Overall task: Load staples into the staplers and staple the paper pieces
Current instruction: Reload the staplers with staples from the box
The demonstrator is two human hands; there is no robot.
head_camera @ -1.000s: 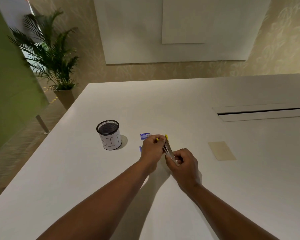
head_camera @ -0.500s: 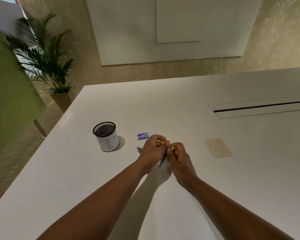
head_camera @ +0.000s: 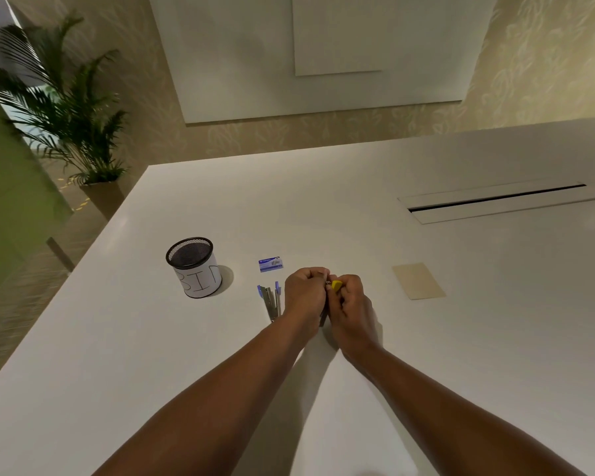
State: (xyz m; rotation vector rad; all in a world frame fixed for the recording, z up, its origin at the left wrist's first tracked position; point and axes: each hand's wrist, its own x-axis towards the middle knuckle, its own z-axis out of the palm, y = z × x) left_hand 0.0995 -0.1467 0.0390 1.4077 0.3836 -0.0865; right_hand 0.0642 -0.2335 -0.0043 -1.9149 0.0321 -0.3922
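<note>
My left hand (head_camera: pixel 304 295) and my right hand (head_camera: pixel 351 305) are pressed together over the white table (head_camera: pixel 358 235), both closed around a small yellow stapler (head_camera: pixel 336 285). Only its yellow tip and a dark lower end show between the fingers. A blue stapler (head_camera: pixel 270 300) lies open on the table just left of my left hand. A small blue-and-white staple box (head_camera: pixel 270 264) sits behind it. A tan paper piece (head_camera: pixel 418 281) lies flat to the right of my hands.
A black mesh cup (head_camera: pixel 193 267) with a white label reading BIN stands at the left. A long cable slot (head_camera: pixel 495 202) is set into the table at the back right. A potted palm (head_camera: pixel 66 108) stands beyond the table's left edge.
My hands have drawn closer together around the yellow stapler, hiding most of it. The view has shifted, and the blue stapler beside my left hand is now visible.
</note>
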